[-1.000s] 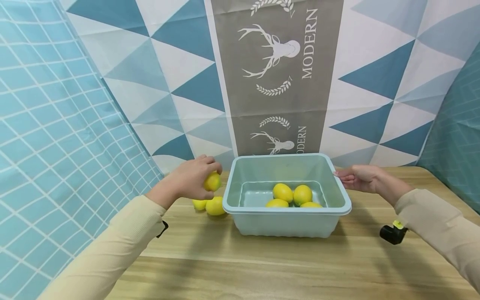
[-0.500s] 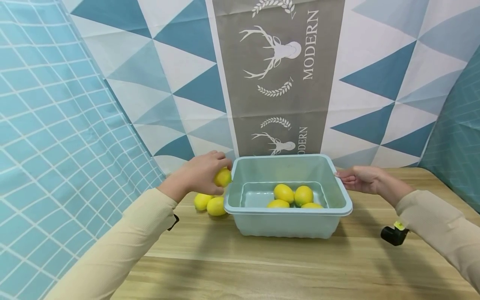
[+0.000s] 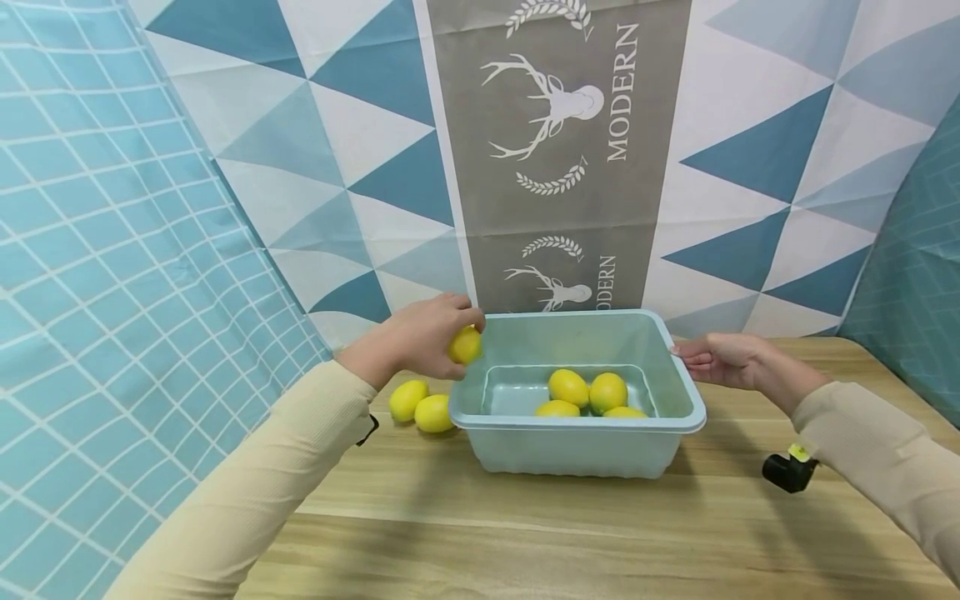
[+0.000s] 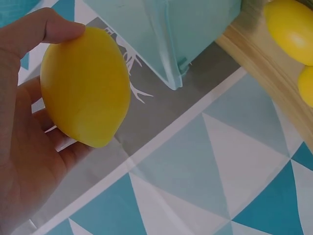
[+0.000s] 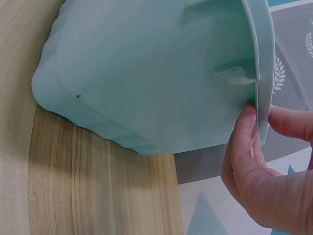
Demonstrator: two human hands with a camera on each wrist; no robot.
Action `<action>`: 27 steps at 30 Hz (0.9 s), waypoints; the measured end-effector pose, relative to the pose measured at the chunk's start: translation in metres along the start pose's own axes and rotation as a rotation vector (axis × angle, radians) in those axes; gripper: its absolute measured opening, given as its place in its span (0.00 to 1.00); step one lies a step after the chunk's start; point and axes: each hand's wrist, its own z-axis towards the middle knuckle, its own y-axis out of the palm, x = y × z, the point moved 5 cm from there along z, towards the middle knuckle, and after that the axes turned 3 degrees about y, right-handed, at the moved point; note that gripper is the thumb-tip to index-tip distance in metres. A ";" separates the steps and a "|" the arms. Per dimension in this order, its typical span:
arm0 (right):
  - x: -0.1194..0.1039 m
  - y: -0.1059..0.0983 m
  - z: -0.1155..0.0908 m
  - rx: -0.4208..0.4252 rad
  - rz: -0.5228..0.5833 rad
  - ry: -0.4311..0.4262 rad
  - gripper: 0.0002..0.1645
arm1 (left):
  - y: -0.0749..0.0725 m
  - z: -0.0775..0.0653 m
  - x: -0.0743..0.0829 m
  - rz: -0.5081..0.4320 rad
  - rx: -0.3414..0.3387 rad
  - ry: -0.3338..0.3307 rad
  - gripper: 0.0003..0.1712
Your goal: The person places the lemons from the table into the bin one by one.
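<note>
My left hand (image 3: pixel 431 333) grips a yellow lemon (image 4: pixel 85 88) between thumb and fingers, at the left rim of a pale green plastic bin (image 3: pixel 573 446). In the left wrist view the bin's corner shows beyond the held lemon. My right hand (image 3: pixel 723 360) pinches the bin's right rim, thumb on one side and curled fingers under the lip, as the right wrist view shows. Inside the bin lie several lemons (image 3: pixel 568 388), grouped toward its front right. Two more lemons (image 3: pixel 434 413) rest on the table just left of the bin.
The bin stands on a wooden table (image 3: pixel 525 533). Behind it hangs a patterned cloth (image 3: pixel 562 167) with triangles and deer heads, and a blue checked cloth (image 3: pixel 97 250) runs along the left. A small black device (image 3: pixel 787 472) is beside the right sleeve.
My left hand has carried the lemon right and slightly up, from above the table lemons to the bin's left rim. My right hand keeps its hold on the bin.
</note>
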 end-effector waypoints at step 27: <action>0.002 -0.002 0.000 0.006 0.005 0.004 0.09 | 0.003 0.039 0.017 -0.044 -0.067 0.000 0.28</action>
